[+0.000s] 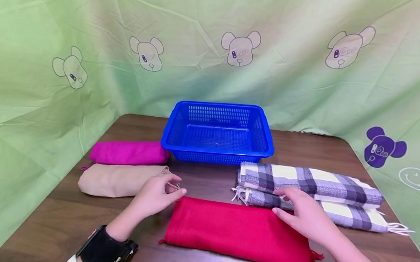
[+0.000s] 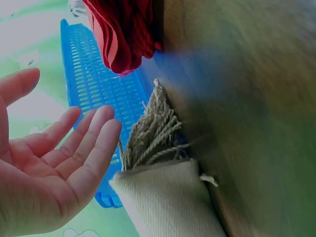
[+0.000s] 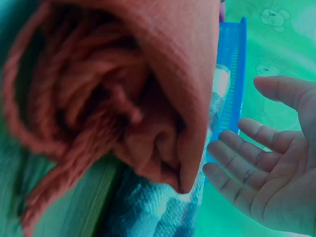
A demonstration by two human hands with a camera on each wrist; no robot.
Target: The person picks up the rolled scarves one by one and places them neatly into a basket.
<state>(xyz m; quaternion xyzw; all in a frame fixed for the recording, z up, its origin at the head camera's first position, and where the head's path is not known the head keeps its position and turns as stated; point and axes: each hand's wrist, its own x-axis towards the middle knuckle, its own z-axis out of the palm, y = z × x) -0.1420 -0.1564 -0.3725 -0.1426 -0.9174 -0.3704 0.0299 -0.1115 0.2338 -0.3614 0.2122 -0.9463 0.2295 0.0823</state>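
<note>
The folded red scarf point(image 1: 237, 234) is lying on the table point(image 1: 42, 233) on the near side of the blue basket point(image 1: 217, 151); the left hand point(image 1: 156, 194) and right hand point(image 1: 303, 214) are hovering by its far corners, fingers relaxed and apart, holding nothing. Seemingly they are framing it for a grip, which would be calling for lowering and curling them

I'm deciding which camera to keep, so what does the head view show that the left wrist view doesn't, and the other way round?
Only the head view shows the right hand and the magenta cloth.
Only the left wrist view shows the palm of the left hand and the layered folds at the end of the red cloth.
Both share the blue basket, the beige cloth and the table.
</note>
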